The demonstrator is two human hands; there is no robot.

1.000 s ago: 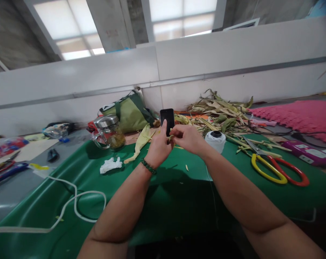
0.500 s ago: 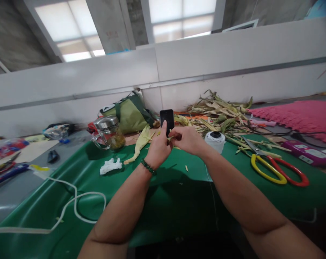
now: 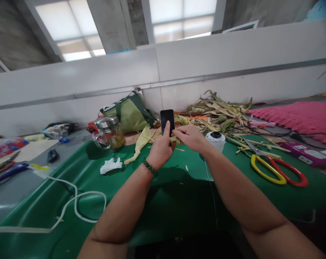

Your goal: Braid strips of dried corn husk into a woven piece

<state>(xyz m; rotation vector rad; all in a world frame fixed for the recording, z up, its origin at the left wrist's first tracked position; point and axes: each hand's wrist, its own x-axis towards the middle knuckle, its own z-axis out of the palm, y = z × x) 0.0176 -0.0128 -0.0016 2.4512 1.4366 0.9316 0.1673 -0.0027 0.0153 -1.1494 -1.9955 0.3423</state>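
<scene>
A green husk bit (image 3: 175,140) is pinched by the left hand (image 3: 161,148), laid roughly nine-to-three o'clock; the right hand's (image 3: 189,136) hold cannot be told.

Green-covered table (image 3: 79,163), scissors (image 3: 271,163), white cord (image 3: 76,198), crumpled tissue (image 3: 111,166), probably corn husk (image 3: 142,142)

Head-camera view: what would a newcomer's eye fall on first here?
Probably the big scissors with one yellow and one red handle, lying on the green cover at the right. The vivid pink cloth beyond them comes next. In the middle, a dark phone stands just beyond the left hand and right hand, which meet at a small greenish piece.
</scene>
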